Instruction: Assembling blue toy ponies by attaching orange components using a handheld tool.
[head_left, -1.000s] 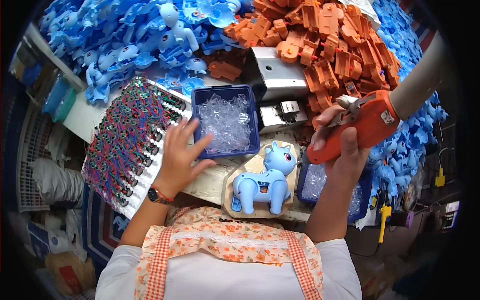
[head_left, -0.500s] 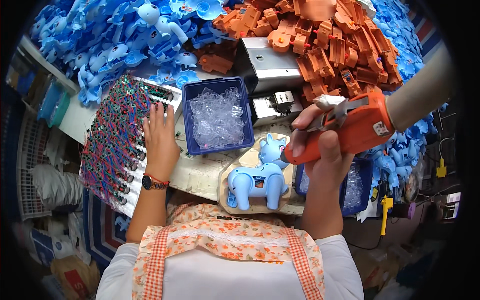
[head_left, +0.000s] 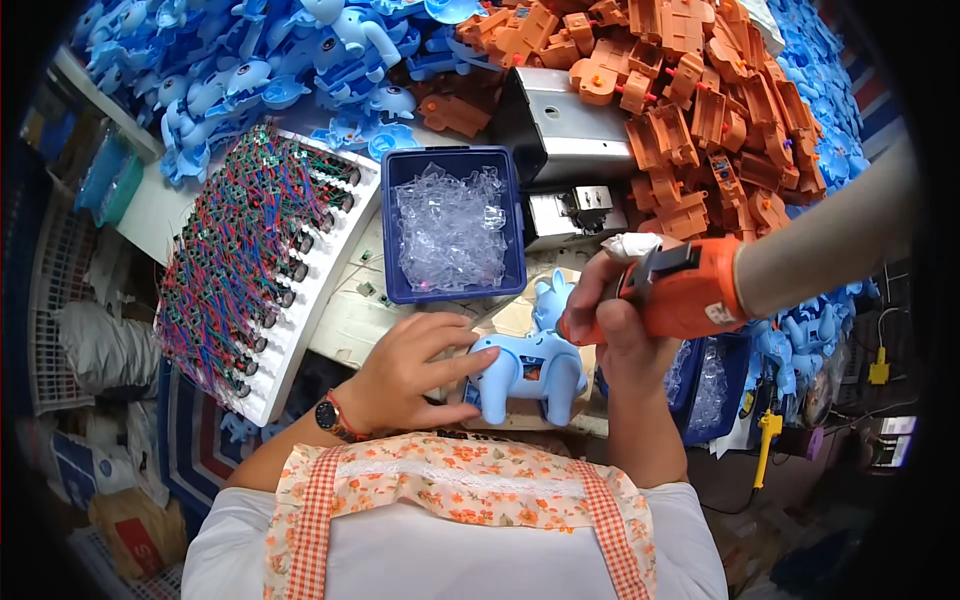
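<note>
A light blue toy animal (head_left: 530, 372) lies on its side on a tan board (head_left: 512, 320) in front of me. A rectangular opening shows in its body. My left hand (head_left: 415, 370) has its thumb and fingers around the toy's left end. My right hand (head_left: 625, 330) is wrapped round an orange power screwdriver (head_left: 690, 290) with a dark lever on top. The screwdriver's nose is at the toy's neck, beside the head; its tip is hidden, so I cannot tell if it touches.
A dark blue bin (head_left: 391, 240) of clear plastic pieces stands behind the toy. Wired circuit boards (head_left: 235, 270) cover a white tray (head_left: 300, 345) at left. Blue toy parts (head_left: 250, 80) and orange housings (head_left: 690, 120) are heaped behind. Metal boxes (head_left: 565, 120) stand before the orange heap.
My left hand has come from the wired boards to the toy's left end. The screwdriver has shifted slightly down and left with my right hand. The view has shifted a little.
</note>
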